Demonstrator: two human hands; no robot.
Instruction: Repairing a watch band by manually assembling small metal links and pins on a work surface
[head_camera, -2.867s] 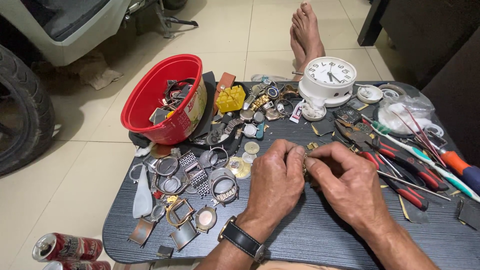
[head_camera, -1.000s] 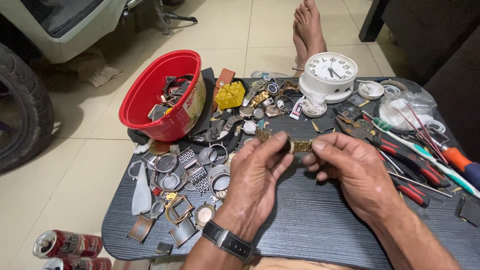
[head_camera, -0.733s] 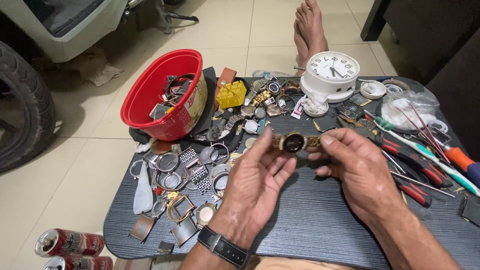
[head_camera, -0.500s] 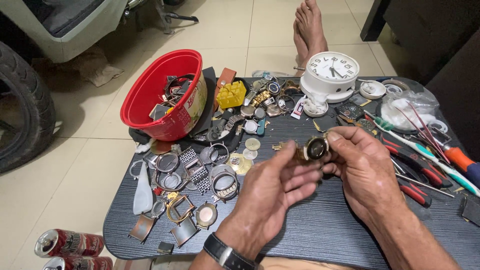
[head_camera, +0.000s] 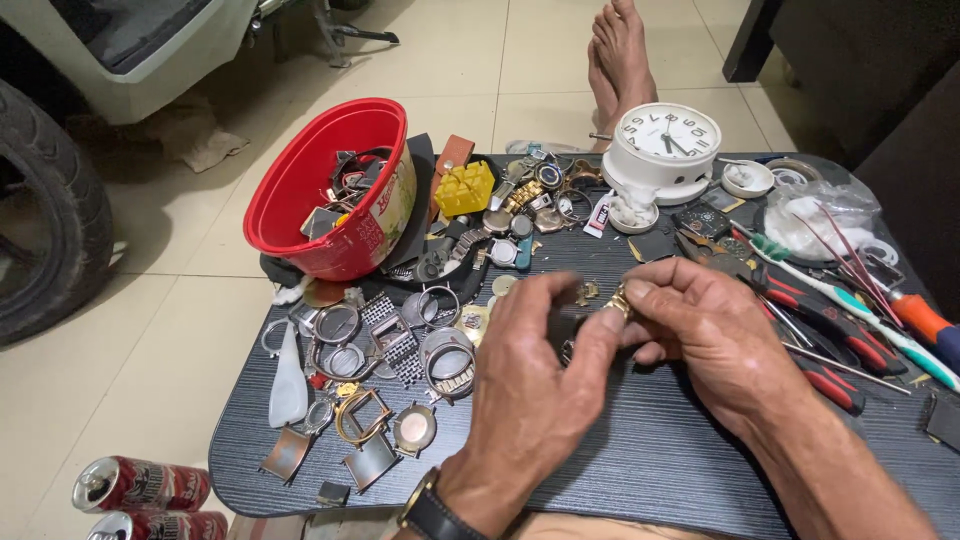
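The dark wood-grain surface (head_camera: 640, 450) carries everything, with a red plastic tub (head_camera: 335, 190) of watch parts near its far left corner and a white round clock (head_camera: 665, 148) standing near the far edge. Along the right edge lie red-handled pliers (head_camera: 820, 310) and other slim tools. Towards the left edge a scatter of empty watch cases and bezels (head_camera: 400, 350) is spread flat, and none of these has shifted over the last few seconds.

What has changed is at the middle of the surface. A moment ago the gold-coloured watch (head_camera: 612, 303) was held out flat between the two hands, its dark dial plain to see. Now both hands have closed back in around it. The left hand (head_camera: 545, 385) has rolled over the top, palm down, thumb and fingers pinched on the piece, so that most of the watch is hidden. The right hand (head_camera: 705, 335) grips the other end with thumb and forefinger, its remaining fingers curled under. Only a small gold glint shows between the fingertips, raised just above the surface.

As I judge it, the look-over of the dial has given way to close fingertip work on the watch.
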